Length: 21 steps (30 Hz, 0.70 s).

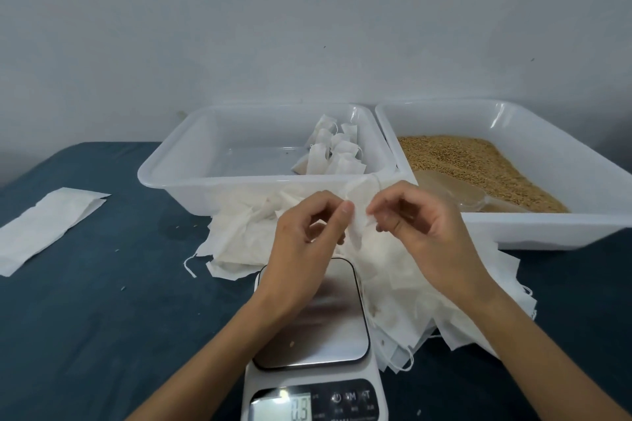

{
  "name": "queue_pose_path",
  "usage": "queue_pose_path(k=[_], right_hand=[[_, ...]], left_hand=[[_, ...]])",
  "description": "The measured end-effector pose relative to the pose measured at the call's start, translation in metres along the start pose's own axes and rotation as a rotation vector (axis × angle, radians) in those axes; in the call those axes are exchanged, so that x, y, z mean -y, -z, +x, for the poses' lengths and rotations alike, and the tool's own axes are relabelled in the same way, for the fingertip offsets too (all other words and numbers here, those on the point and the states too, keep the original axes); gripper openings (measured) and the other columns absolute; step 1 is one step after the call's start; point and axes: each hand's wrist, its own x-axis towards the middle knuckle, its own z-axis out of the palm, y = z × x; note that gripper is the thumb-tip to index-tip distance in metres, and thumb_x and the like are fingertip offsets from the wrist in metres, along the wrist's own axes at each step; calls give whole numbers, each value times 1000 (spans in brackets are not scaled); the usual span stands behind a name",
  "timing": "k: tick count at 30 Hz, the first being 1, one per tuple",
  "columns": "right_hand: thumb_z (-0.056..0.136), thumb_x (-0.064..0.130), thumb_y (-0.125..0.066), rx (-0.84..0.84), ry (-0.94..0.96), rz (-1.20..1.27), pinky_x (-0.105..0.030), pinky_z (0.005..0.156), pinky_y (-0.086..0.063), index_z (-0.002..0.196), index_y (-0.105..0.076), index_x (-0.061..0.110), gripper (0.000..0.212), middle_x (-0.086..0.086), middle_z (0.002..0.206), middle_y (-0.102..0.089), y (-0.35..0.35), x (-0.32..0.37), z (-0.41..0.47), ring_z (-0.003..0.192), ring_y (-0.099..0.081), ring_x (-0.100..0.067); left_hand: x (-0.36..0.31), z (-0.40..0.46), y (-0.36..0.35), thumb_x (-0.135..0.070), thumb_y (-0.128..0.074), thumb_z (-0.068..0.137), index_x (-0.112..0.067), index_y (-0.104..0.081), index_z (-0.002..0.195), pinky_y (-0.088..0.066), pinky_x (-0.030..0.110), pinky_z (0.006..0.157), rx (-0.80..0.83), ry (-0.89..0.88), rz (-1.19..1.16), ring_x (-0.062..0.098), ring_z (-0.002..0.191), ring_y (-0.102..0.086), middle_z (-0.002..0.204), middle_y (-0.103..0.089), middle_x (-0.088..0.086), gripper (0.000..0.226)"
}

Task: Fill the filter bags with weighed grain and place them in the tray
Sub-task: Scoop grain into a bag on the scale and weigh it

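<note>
While the scale (313, 345) sits nearest me on the desk (102, 335), its display lit and its steel platform bare but for a speck or two, I see both hands just beyond it. My left hand (301, 249) and right hand (420, 232) each pinch the same empty filter bag (357, 225) between thumb and fingertips, holding it above the far edge of the scale. Beneath them a loose pile of empty bags (410, 290) spreads from behind the scale out to its right. Well to the scale's left lies a flat white packet (48, 229). Beyond the pile, the tray (178, 174) holds a cluster of filled bags (333, 150) in its right part. Touching that tray's right side, a second tray (581, 161) holds grain (478, 164) and a clear scoop (455, 190).
</note>
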Motion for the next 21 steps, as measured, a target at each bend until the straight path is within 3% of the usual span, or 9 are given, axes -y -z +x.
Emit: queue_pose_path(k=[2, 5, 8, 13, 16, 19, 21], right_hand=[[98, 4, -63, -24, 34, -165, -24, 80, -52, 99, -76, 25, 24, 7, 94, -70, -1, -3, -2, 87, -66, -16], [99, 28, -63, 10, -13, -126, -20, 81, -52, 104, -76, 27, 14, 8, 97, -72, -6, -2, -4, 89, -69, -13], [88, 57, -64, 9, -94, 22, -20, 80, -52, 102, -75, 24, 37, 8, 96, -74, -8, 0, -5, 86, -69, -10], [89, 30, -70, -67, -114, 84, -21, 75, -50, 96, -76, 8, 24, -6, 83, -71, -3, -2, 0, 80, -63, -9], [92, 30, -67, -34, -175, 342, -27, 84, -57, 97, -79, 12, 22, -4, 91, -74, 0, 1, 0, 88, -68, -15], [95, 24, -65, -35, -184, 309, -31, 83, -58, 98, -77, 7, 21, -15, 95, -73, -2, 0, 0, 88, -67, -21], [93, 20, -70, -124, -117, 93, -32, 76, -56, 96, -76, 7, 14, -16, 97, -70, -5, -3, 0, 80, -66, -25]], left_hand=[[2, -1, -2, -23, -59, 103, -20, -64, 81, -45, 23, 68, -15, -36, 94, 11, 70, -56, 72, -60, -9, 23], [5, -1, -3, -14, -60, 104, -13, -62, 82, -47, 27, 71, -11, -200, 295, 16, 73, -56, 76, -59, -4, 23], [5, 1, -1, -6, -59, 104, -9, -62, 86, -41, 19, 73, 20, -337, 418, 12, 77, -51, 84, -54, -5, 19], [7, 2, 1, -9, -61, 101, -13, -69, 114, -52, 32, 85, 14, -304, 358, 19, 103, -62, 112, -63, -2, 15], [3, 3, 4, -28, -73, 93, -27, -53, 133, -56, 28, 89, -43, -54, 115, 15, 120, -62, 132, -61, -10, 45], [2, 8, 11, -27, -77, 90, -22, -62, 132, -59, 29, 83, 30, 183, -175, 18, 111, -72, 123, -73, 1, 46], [4, 9, 13, -15, -77, 93, -14, -73, 117, -58, 29, 78, 31, 153, -146, 17, 95, -74, 105, -78, 7, 24]])
